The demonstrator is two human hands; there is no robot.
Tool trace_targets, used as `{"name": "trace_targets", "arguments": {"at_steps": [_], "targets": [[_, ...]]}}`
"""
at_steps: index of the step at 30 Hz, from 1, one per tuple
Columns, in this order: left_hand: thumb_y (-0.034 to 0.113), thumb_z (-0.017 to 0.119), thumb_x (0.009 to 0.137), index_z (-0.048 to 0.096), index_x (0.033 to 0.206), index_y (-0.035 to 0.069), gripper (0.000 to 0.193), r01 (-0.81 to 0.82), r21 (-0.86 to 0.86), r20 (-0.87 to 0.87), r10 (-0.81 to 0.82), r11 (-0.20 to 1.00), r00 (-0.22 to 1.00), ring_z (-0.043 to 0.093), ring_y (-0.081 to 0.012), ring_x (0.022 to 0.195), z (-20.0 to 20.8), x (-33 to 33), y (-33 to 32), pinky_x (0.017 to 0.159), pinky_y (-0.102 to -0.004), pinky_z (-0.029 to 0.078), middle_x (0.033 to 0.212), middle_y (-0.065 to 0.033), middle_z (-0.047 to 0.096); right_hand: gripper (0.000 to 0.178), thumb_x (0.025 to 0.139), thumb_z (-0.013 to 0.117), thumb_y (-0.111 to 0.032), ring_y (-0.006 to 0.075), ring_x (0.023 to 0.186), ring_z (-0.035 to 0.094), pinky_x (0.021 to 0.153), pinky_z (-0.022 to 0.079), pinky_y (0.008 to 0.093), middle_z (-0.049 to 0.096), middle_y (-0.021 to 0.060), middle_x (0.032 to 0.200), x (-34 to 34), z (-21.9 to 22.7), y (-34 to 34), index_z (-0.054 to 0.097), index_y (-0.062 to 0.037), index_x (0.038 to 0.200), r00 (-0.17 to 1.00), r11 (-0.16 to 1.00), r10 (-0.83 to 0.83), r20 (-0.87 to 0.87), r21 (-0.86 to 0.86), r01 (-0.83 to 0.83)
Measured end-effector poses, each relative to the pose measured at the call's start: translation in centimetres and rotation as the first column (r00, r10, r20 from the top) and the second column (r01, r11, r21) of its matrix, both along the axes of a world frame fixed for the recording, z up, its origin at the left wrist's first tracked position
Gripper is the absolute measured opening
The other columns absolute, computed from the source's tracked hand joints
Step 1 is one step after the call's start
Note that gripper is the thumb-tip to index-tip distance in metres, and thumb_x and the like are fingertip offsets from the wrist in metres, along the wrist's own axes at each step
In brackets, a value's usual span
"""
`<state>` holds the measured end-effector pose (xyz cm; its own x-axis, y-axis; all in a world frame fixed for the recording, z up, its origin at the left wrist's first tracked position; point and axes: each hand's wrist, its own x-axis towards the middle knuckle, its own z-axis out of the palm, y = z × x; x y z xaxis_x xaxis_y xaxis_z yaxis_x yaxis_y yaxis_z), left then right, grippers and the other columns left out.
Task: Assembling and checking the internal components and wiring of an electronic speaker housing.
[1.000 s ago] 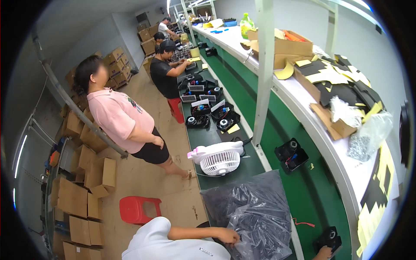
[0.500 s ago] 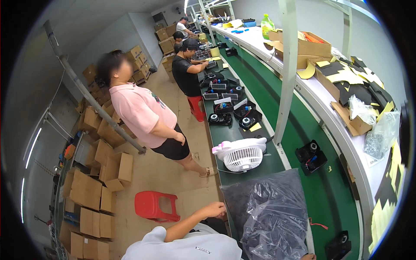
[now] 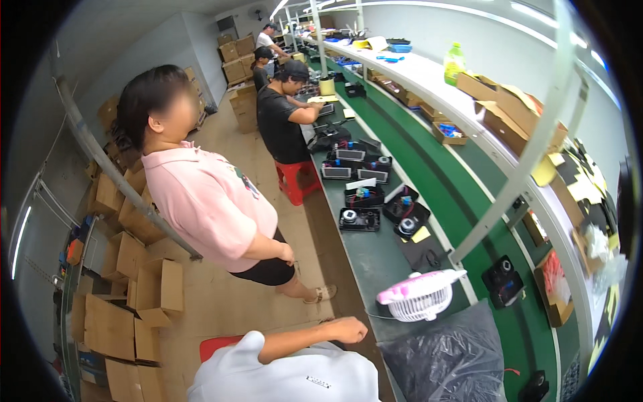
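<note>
My left hand (image 3: 347,329) hangs just off the near edge of the workbench, its fingers curled in a loose fist. Nothing shows in it, though the undersides of the fingers are hidden. Close by on its right, a clear plastic bag (image 3: 445,358) full of dark contents lies on the bench, apart from the hand. Behind the bag stands a small white fan (image 3: 422,305) with a pink top, a thin cord trailing from it toward the bench edge. My right hand is out of view.
Open black casings (image 3: 360,218) with wires and round parts line the dark workbench (image 3: 358,258). To its right runs a green conveyor belt (image 3: 439,201), under a loaded white shelf (image 3: 429,70). A person in pink (image 3: 207,194) stands at left; a red stool (image 3: 218,347) is behind my arm.
My view has lifted and shifted, so the bag and fan sit lower and farther right. My left hand has come away from the bag's edge. My right hand has left the view.
</note>
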<state>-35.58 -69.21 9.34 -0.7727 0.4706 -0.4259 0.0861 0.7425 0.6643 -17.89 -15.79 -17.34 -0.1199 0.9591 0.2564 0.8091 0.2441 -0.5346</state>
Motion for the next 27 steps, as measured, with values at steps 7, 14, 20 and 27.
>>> {"name": "trace_targets", "arguments": {"at_steps": [7,14,20,27], "targets": [[0.016,0.05,0.084,0.067,0.087,0.008,0.019,-0.133,0.014,-0.023,0.133,0.991,0.991,0.065,-0.0388,0.082,1.9,-1.2,-9.6,0.072,-0.0482,0.051,0.084,-0.019,0.067,0.049,0.088,0.055,-0.033,0.0526,0.112,0.05,0.097,0.039,0.0609,0.056,0.0364,0.115,2.3,-2.6,-9.9,0.061,0.012,0.107,0.988,0.997,-0.042,0.15,-0.051,0.05],[0.02,0.051,0.087,0.068,0.09,0.004,0.024,0.052,-0.053,0.125,-0.045,0.997,0.991,0.066,-0.0394,0.09,0.0,0.9,-13.4,0.078,-0.0503,0.051,0.089,-0.0203,0.069,0.055,0.089,0.052,-0.034,0.0542,0.116,0.048,0.099,0.037,0.0615,0.053,0.0386,0.12,1.0,0.8,-15.2,0.058,0.0153,0.111,0.96,0.995,-0.084,0.266,-0.03,0.095],[0.019,0.053,0.085,0.07,0.088,0.006,0.022,0.037,-0.011,0.072,-0.036,0.999,0.997,0.067,-0.0373,0.088,-0.8,-0.8,-15.5,0.078,-0.0487,0.052,0.088,-0.0184,0.07,0.059,0.091,0.049,-0.035,0.0556,0.121,0.045,0.102,0.035,0.0621,0.051,0.0405,0.125,-0.8,1.3,-17.8,0.056,0.0182,0.115,0.938,0.985,-0.17,0.302,0.012,0.174],[0.014,0.054,0.084,0.07,0.085,0.006,0.018,-0.014,0.073,-0.008,0.014,0.997,1.0,0.067,-0.0374,0.085,-0.8,-3.1,-17.4,0.074,-0.0487,0.052,0.087,-0.0169,0.07,0.058,0.092,0.045,-0.032,0.0604,0.125,0.038,0.103,0.027,0.0688,0.047,0.0427,0.13,-4.6,2.5,-23.5,0.055,0.018,0.119,0.859,0.993,-0.109,0.5,0.086,0.076]]}}
